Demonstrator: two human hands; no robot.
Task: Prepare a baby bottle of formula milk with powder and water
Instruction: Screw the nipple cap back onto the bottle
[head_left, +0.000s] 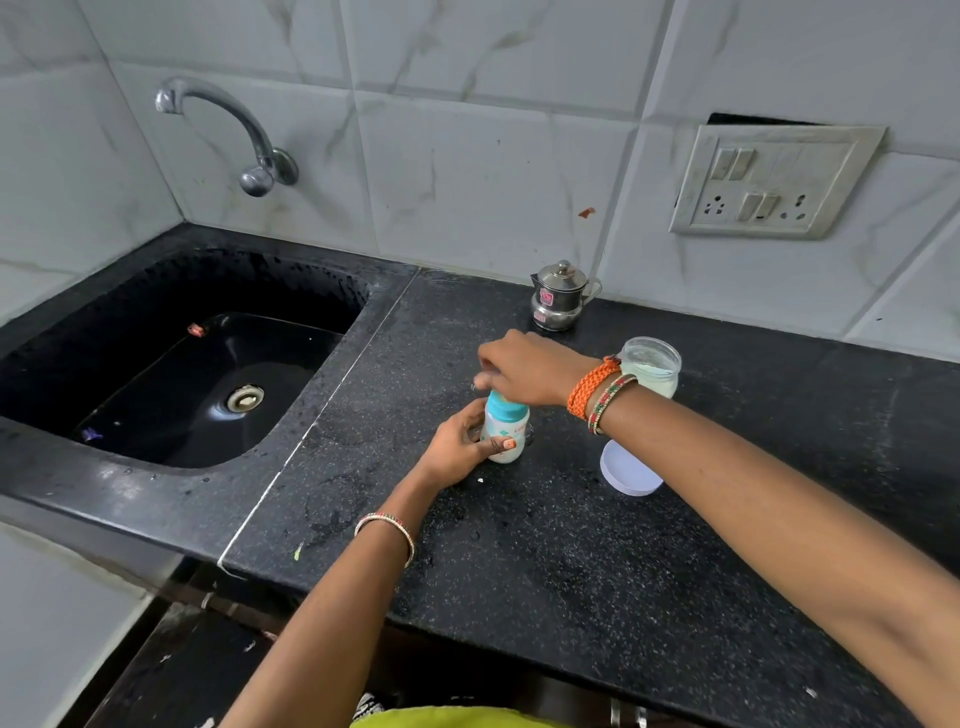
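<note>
A small baby bottle (505, 435) with white liquid and a blue collar stands upright on the black granite counter (571, 561). My left hand (460, 449) wraps around its body from the left. My right hand (524, 370) is closed over the bottle's top, hiding the teat and cap. Behind my right wrist stands an open clear jar (655, 364) with white powder inside. Its pale round lid (626, 470) lies flat on the counter to the right of the bottle. A small steel lidded pot (560, 297) stands near the wall.
A black sink (171, 364) with a drain sits to the left, under a wall tap (228, 130). A switch and socket plate (769, 182) is on the tiled wall at right. The counter's front edge runs across the bottom of the view.
</note>
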